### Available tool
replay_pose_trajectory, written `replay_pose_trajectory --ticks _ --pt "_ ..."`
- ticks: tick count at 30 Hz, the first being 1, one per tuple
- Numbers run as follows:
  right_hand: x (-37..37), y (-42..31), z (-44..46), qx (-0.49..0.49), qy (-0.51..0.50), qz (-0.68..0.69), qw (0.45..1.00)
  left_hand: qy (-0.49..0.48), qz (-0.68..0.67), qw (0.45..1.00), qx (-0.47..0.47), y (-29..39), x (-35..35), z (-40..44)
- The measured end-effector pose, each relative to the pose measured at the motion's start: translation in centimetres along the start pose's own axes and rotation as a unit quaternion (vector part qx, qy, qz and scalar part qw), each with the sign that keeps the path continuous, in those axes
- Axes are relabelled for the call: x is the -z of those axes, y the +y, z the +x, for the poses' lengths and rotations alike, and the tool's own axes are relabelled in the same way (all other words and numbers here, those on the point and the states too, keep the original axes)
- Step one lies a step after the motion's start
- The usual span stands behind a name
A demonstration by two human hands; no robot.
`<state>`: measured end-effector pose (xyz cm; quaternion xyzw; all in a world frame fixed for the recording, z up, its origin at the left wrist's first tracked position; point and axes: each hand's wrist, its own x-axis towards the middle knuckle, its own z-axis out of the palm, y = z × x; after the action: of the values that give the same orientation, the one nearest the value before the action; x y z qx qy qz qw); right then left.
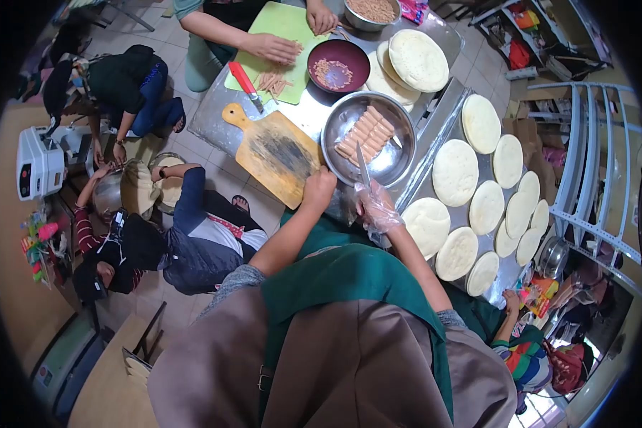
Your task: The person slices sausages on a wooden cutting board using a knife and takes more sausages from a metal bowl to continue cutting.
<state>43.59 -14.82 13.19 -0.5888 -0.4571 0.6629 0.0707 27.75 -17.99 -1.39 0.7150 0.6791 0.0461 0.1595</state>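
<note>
My right hand (379,208), in a clear plastic glove, is closed round a knife (363,164) whose blade points up over the steel bowl (327,146). Inside that bowl lie several sausages (367,133) side by side. My left hand (319,188), ungloved, is closed at the near right edge of the wooden cutting board (253,151) and seems to grip it; its fingertips are partly hidden. Dark marks cover the middle of the board. Just beyond the bowl is a dark red pan (360,60) with small chopped pieces.
Flat round dough bases (455,172) fill the metal table on the right; more are stacked (419,60) at the back. Across the table a person's hand (274,48) rests by sliced sausage on a green board (282,18), near a red-handled knife (244,82). People work at left around pots (108,194).
</note>
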Motion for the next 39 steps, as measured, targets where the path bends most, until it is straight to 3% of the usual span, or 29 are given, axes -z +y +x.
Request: replay_pose_trajectory --ticks 3,5,7,8,9,12,14,18,21,23,25,33,36,39 --pt "-0.1 1.4 -1.1 0.039 0.009 0.029 0.999 0.004 0.046 0.999 0.001 0.4 -0.2 -0.2" --pt "0.3 3.5 -0.3 0.07 0.002 -0.039 0.997 0.002 0.052 0.998 0.037 0.0 -1.5 -0.5" --pt "-0.1 2.6 -1.1 0.054 0.018 -0.034 0.998 0.019 -0.105 0.986 0.131 -0.4 -0.2 -0.9" --pt "0.1 3.1 -1.1 0.07 0.003 -0.048 0.996 0.107 -0.191 0.964 0.149 -0.5 1.3 -1.6" --pt "0.0 3.3 -0.9 0.082 -0.01 -0.062 0.995 0.075 -0.234 0.945 0.216 -0.7 2.9 -1.9" --pt "-0.9 2.1 -1.1 0.004 -0.03 -0.079 0.996 0.095 -0.392 0.856 0.324 -4.3 0.6 -1.7" --pt "-2.5 5.5 1.6 0.119 0.007 -0.17 0.978 0.077 -0.448 0.818 0.353 -7.4 -1.5 -1.2" --pt "-4.3 6.9 4.6 0.097 -0.037 -0.285 0.953 0.141 -0.263 0.893 0.338 -6.8 2.2 -1.5" --pt "-5.5 7.6 5.1 0.112 -0.023 -0.402 0.909 0.135 -0.295 0.878 0.353 -6.5 1.5 -1.2" --pt "-6.6 9.5 7.0 0.075 -0.021 -0.422 0.903 0.142 -0.333 0.855 0.371 -6.2 0.6 -1.1" --pt "-7.1 6.0 5.2 0.048 0.007 -0.428 0.903 0.158 -0.329 0.849 0.381 -6.3 -0.7 -0.8" --pt "-8.2 5.9 7.4 0.105 0.0 -0.5 0.86 0.157 -0.437 0.783 0.414 -6.5 -0.7 0.2" --pt "-8.3 4.8 7.1 0.12 0.001 -0.523 0.844 0.125 -0.402 0.796 0.435 -6.5 -0.6 0.2" --pt "-8.6 4.3 7.3 0.115 0.013 -0.531 0.84 0.126 -0.441 0.771 0.441 -6.7 -1.0 0.4"
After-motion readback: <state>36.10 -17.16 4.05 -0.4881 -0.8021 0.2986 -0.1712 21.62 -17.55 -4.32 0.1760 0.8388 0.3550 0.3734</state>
